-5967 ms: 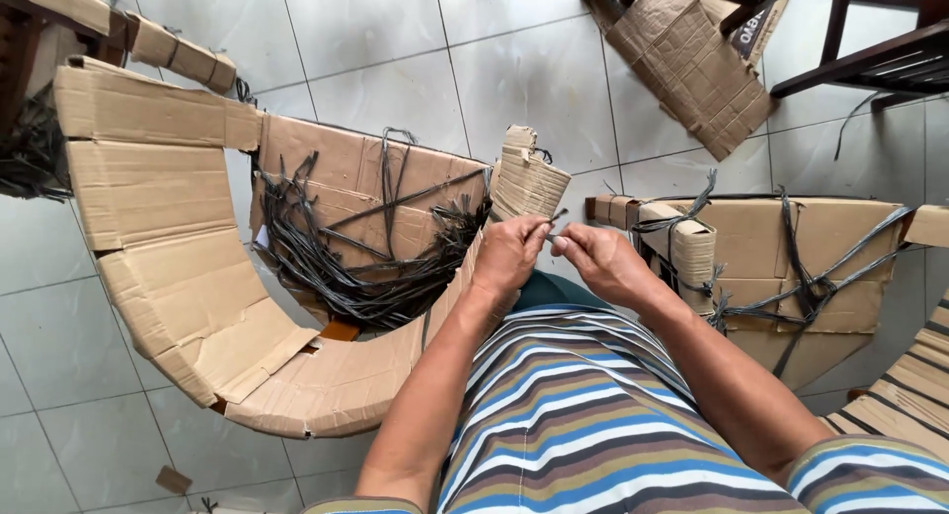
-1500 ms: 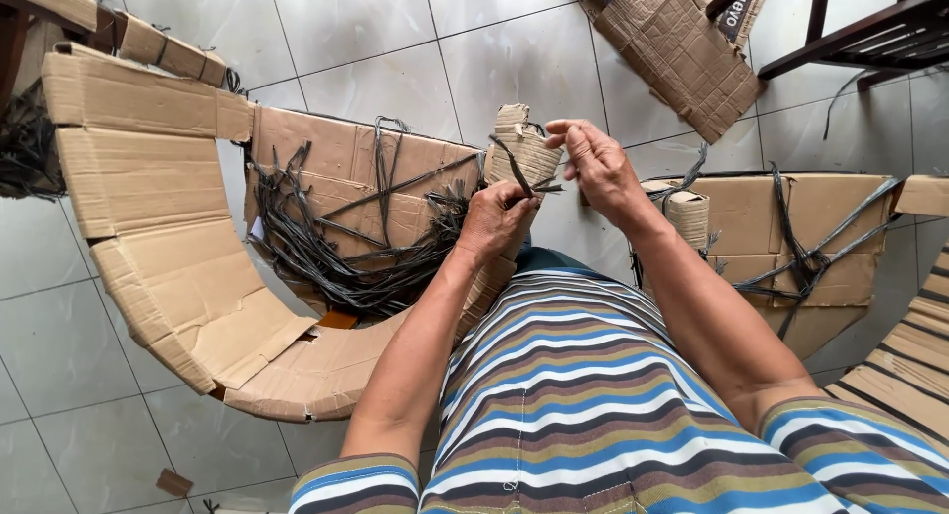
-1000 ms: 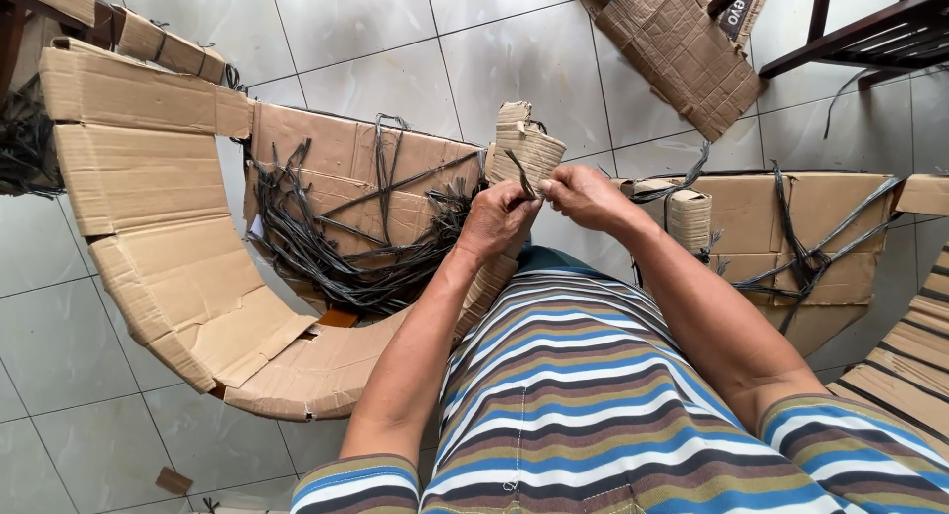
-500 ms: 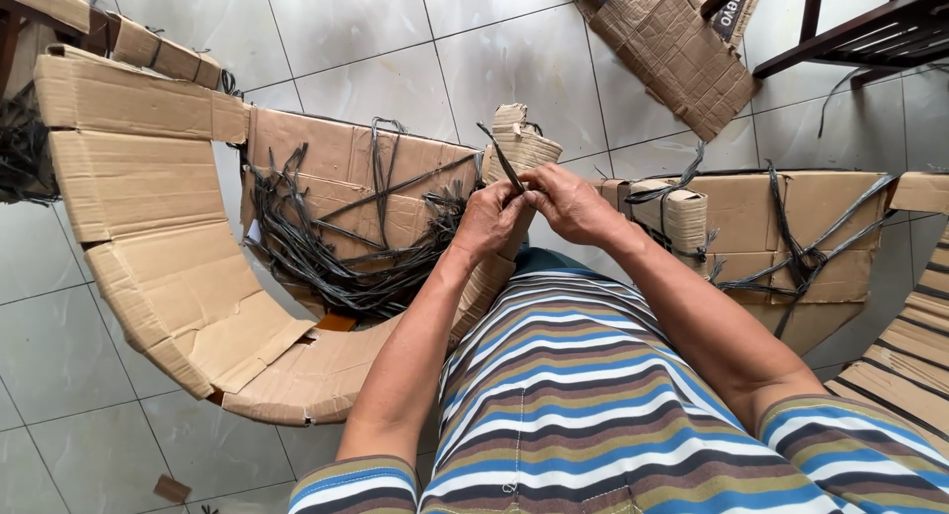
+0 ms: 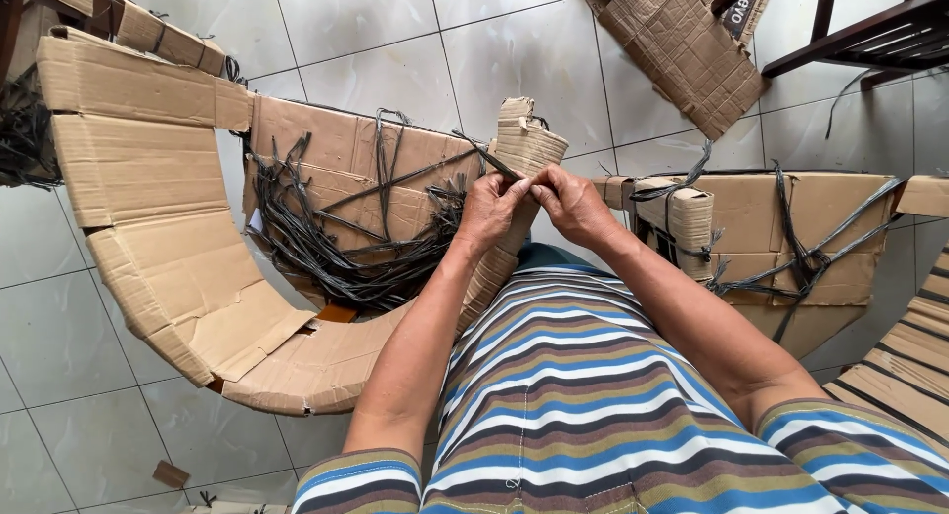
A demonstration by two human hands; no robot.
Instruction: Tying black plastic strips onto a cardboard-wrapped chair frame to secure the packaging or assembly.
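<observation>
Left hand (image 5: 491,210): my fingers pinched together on a thin dark strap (image 5: 499,164), just in front of my striped shirt (image 5: 554,395).
Right hand (image 5: 568,203): closed on the same strap, fingertips touching those of my left hand.
Strap: runs up and left from my fingertips, across the folded cardboard piece (image 5: 524,153) standing just behind my hands.
Strap pile (image 5: 346,247): dark loose strips heaped on the curved cardboard sheet (image 5: 178,267), left of my hands.
Cardboard box (image 5: 791,237): right of my hands, straps draped over it.
Tiled floor (image 5: 395,40): carries everything; flat cardboard (image 5: 682,49) lies towards its far right corner.
</observation>
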